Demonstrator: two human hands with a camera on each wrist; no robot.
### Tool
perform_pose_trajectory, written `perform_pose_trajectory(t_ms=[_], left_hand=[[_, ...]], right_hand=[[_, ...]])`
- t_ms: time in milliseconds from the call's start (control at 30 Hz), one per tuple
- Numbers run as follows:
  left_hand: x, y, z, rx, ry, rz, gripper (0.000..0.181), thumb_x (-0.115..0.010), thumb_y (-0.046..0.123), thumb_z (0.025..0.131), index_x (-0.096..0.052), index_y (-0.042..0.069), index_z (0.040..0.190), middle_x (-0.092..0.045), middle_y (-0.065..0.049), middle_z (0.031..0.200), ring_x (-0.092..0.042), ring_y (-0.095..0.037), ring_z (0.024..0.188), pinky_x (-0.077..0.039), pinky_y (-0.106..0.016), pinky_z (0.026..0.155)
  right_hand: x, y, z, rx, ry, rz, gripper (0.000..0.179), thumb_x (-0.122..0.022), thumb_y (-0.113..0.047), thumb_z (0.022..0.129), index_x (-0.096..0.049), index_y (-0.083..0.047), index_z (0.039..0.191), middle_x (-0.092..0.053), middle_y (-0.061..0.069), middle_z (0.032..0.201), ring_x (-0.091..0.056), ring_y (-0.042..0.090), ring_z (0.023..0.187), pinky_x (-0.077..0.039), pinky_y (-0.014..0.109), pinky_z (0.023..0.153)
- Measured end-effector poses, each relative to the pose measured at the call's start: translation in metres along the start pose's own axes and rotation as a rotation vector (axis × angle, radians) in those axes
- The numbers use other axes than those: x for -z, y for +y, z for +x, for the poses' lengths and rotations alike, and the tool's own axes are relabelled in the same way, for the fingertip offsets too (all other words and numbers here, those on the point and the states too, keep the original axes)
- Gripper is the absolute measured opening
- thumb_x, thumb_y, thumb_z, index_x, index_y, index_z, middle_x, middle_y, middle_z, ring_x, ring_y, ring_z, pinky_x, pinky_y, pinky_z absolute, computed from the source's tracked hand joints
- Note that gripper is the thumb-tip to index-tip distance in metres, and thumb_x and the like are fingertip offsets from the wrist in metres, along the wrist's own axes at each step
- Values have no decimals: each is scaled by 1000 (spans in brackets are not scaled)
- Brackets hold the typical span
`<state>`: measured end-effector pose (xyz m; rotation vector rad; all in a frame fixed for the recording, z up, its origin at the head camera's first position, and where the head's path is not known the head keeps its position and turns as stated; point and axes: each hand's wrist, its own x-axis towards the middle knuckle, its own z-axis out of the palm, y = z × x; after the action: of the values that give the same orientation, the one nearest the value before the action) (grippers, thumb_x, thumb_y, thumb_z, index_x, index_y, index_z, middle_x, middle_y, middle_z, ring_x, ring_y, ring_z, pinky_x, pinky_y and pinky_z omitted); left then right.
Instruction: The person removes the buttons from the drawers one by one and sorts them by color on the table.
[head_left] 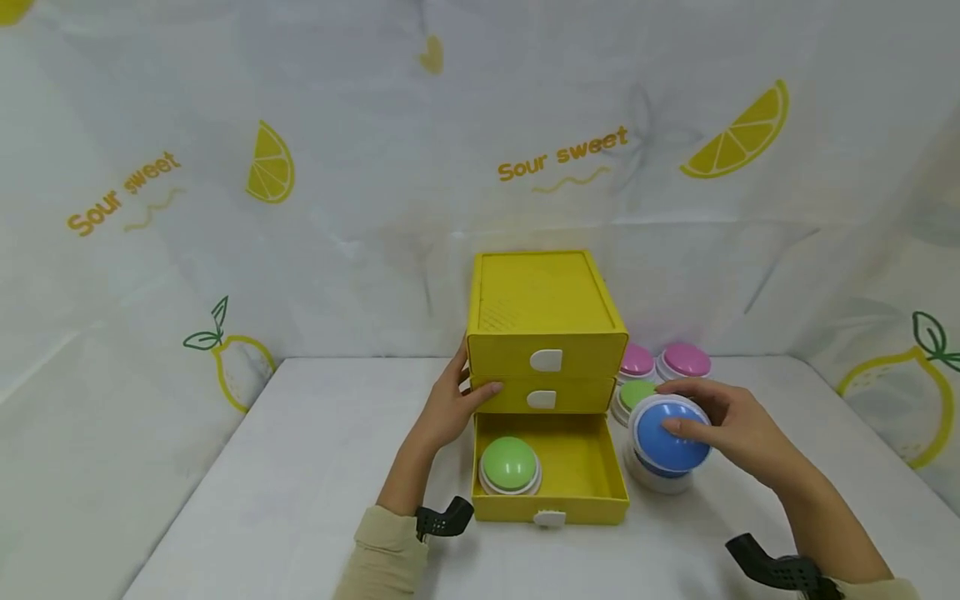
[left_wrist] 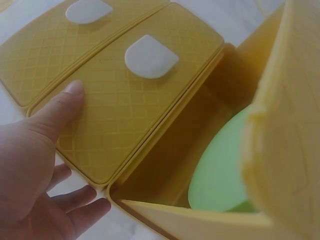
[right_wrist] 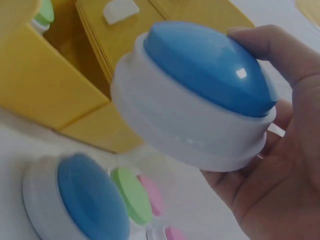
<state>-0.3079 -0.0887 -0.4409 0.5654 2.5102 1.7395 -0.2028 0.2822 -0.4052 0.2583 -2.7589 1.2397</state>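
My right hand [head_left: 738, 425] grips a round blue push button [right_wrist: 210, 75] by its white base, thumb on the blue dome. In the head view it overlaps a second blue button [right_wrist: 90, 200] that stands on the table below. My left hand [head_left: 450, 404] rests on the left side of a yellow drawer box [head_left: 547, 292], its thumb lying across the middle drawer's front [left_wrist: 115, 110]. The bottom drawer [head_left: 585, 467] is pulled out, with a green button [head_left: 510, 464] in its left part. Both upper drawers are closed.
Two pink buttons [head_left: 686, 360] and another green button [head_left: 636, 393] stand right of the box on the white table [head_left: 300, 483]. Behind the table hangs a white curtain [head_left: 360, 275] printed with lemons. White tabs [head_left: 546, 360] mark the drawer fronts.
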Motion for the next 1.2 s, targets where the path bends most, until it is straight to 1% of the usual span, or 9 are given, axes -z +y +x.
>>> perform_pose_trajectory(t_ms=[100, 200, 300, 433, 633, 833, 967, 1100, 1200], left_hand=[[0, 1, 0, 0, 4, -5, 93, -72, 49, 91, -9, 47, 160, -22, 0, 169, -36, -36, 151, -42, -58, 114], [-1, 2, -1, 6, 6, -4, 93, -72, 49, 91, -9, 46, 160, -23, -1, 169, -36, -37, 151, -42, -58, 114], [-1, 3, -1, 11, -3, -2, 93, -72, 50, 91, -8, 47, 160, -23, -1, 169, -36, -36, 151, -42, -57, 114], [-1, 4, 0, 7, -8, -1, 93, -71, 50, 91, -8, 47, 159, -23, 0, 169, -36, -35, 151, -43, -56, 114], [-1, 3, -1, 15, 2, 0, 92, -71, 50, 92, -9, 47, 159, -24, 2, 169, -35, -33, 152, -43, -55, 115], [-1, 2, -1, 29, 7, 13, 92, -71, 52, 91, -10, 46, 160, -23, 2, 169, -34, -34, 152, -42, -56, 115], [-1, 1, 0, 22, 4, 14, 92, -71, 52, 91, -11, 46, 160, -25, 1, 169, -35, -35, 152, -42, -57, 115], [-1, 2, 0, 17, 3, 16, 91, -71, 52, 91, -11, 47, 159, -25, 2, 168, -35, -35, 151, -42, -57, 115], [-1, 2, 0, 17, 6, 18, 91, -71, 52, 91, -12, 48, 159, -25, 2, 168, -35, -35, 151, -41, -58, 115]], right_hand=[[11, 13, -3, -25, 31, -2, 46, -70, -26, 96, -59, -5, 136, -65, -5, 126, -58, -10, 98, -63, 29, 77], [18, 29, -8, -52, 77, 0, 46, -68, -26, 97, -58, -4, 136, -55, -31, 115, -54, -15, 97, -58, 20, 75], [22, 47, -16, -79, 144, -2, 43, -66, -26, 99, -59, -6, 136, -47, -43, 110, -48, -21, 96, -52, 12, 72], [21, 67, -26, -131, 211, 81, 38, -61, -25, 102, -60, -12, 137, -45, -42, 111, -45, -21, 97, -48, 4, 72], [15, 88, -27, -230, 237, 214, 39, -58, -32, 104, -58, -19, 140, -45, -38, 111, -44, -17, 98, -46, 0, 74], [12, 105, -29, -308, 234, 202, 48, -59, -42, 101, -58, -15, 141, -45, -43, 105, -43, -22, 96, -45, 0, 72], [10, 115, -30, -346, 239, 240, 47, -61, -45, 100, -61, -18, 139, -47, -44, 101, -44, -21, 94, -46, 1, 72], [7, 119, -31, -394, 244, 212, 51, -61, -48, 99, -61, -16, 138, -46, -46, 97, -40, -20, 95, -42, 2, 74], [5, 120, -31, -441, 237, 144, 59, -60, -53, 98, -59, -12, 141, -48, -40, 102, -41, -11, 104, -46, 16, 94]])
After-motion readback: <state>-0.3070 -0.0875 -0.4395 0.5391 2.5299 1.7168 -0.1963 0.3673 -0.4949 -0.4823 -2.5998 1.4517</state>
